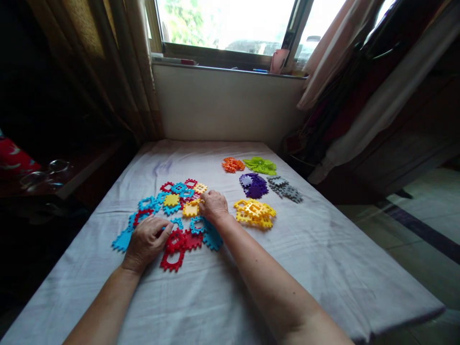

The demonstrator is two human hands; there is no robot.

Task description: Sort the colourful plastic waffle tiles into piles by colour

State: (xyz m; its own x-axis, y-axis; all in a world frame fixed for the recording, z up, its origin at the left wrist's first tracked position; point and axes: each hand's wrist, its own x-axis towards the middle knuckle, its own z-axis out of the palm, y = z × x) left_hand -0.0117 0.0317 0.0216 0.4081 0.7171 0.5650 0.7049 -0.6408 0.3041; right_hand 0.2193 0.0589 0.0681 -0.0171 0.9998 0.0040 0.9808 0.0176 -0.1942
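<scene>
A mixed heap of interlocking plastic tiles with notched edges lies before me, mainly blue tiles (124, 239) and red tiles (172, 259) with a few yellow ones among them. My left hand (146, 241) rests at the heap's near left side, fingers curled, over blue and red tiles. Its fingertips are hidden, so what they hold does not show. At the heap's right side, my right hand (214, 207) is closed with its fingertips at the edge of a yellow tile (191, 209). A yellow square tile (171, 200) lies on blue ones farther left.
Sorted piles lie on the right: yellow tiles (255, 213), purple tiles (256, 187), grey tiles (287, 189), green tiles (260, 165) and orange tiles (233, 165). A pale cloth (305, 268) covers the table. Beyond stand a wall and window; a pink cup (279, 61) is on the sill.
</scene>
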